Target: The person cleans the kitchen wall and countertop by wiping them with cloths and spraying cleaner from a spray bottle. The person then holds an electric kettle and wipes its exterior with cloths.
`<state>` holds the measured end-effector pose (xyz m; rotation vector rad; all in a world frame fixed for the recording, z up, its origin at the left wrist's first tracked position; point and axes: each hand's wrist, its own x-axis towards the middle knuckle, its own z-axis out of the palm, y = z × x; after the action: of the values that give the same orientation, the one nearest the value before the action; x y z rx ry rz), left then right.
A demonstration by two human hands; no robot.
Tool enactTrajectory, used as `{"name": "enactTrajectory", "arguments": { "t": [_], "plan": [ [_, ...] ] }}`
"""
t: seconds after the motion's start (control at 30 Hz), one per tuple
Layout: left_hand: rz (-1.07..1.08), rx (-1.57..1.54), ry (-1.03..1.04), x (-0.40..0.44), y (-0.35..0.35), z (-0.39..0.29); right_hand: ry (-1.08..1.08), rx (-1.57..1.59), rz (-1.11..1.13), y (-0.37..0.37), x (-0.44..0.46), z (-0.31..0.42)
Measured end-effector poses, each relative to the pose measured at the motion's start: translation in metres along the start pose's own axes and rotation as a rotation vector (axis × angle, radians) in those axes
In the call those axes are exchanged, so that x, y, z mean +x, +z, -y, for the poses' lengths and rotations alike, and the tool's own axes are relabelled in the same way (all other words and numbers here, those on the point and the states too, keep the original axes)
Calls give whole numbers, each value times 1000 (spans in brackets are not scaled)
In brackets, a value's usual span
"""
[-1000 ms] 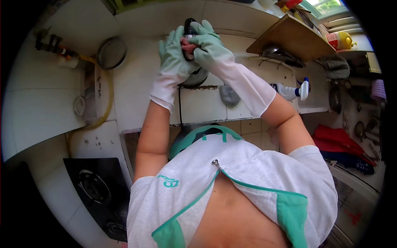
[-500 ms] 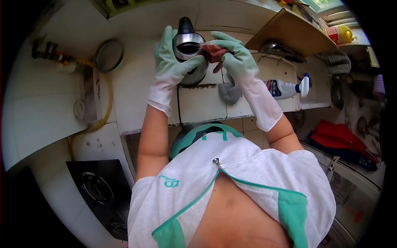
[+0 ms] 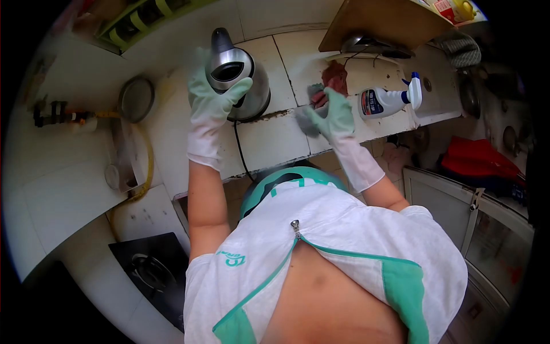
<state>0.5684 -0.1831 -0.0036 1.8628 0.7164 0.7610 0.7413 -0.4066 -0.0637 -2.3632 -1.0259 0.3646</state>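
A silver and black electric kettle stands on the white tiled counter, its black handle pointing away from me. My left hand, in a pale green and white rubber glove, grips its left side, thumb across the near side. To the right, my gloved right hand is low over the counter at two cloths. A reddish cloth lies at its fingertips, and a grey cloth is by its thumb. The right fingers are blurred, so whether they hold either cloth is unclear.
A white spray bottle with a blue-and-white trigger lies right of my right hand. A wooden board leans behind. A black cord runs off the counter's front edge. At lower left is a black gas hob; a round lid is at left.
My right hand has moved away from the kettle, rightward and down to the counter, taking the reddish cloth beside the grey one. My left hand stays on the kettle. The view has shifted.
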Motion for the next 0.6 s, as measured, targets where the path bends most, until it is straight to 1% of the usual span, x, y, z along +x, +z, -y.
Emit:
{"name": "enactTrajectory", "arguments": {
  "t": [0.03,0.13,0.23,0.27,0.33,0.37,0.4,0.43,0.47,0.5,0.53,0.57,0.6],
  "plan": [
    [7,-24,-26,0,0,-3,14,-120,58,7,-12,1],
    [-9,-53,-74,-1,2,1,-200,-458,38,59,-28,-43],
    [19,-10,-50,1,-1,-1,-395,-339,-35,59,1,-85],
    [2,24,-35,0,0,0,-417,-141,-150,36,7,-69],
    [-48,148,17,1,2,22,-107,538,162,-25,17,-18],
    [-70,212,42,1,0,29,101,865,278,-56,18,9],
    [-45,154,16,1,-1,14,67,874,96,-63,20,25],
    [-62,142,56,2,-1,13,-99,835,-46,-60,29,31],
    [-78,129,94,1,0,14,-231,785,-117,-59,36,49],
    [-94,116,131,1,0,17,-319,702,-204,-56,41,75],
    [-37,-1,105,6,3,24,-399,614,-299,-53,47,101],
    [16,-116,74,10,6,31,-565,495,-414,-45,61,114],
    [38,-60,184,17,8,33,-718,367,-548,-38,74,131]
  ]
}}
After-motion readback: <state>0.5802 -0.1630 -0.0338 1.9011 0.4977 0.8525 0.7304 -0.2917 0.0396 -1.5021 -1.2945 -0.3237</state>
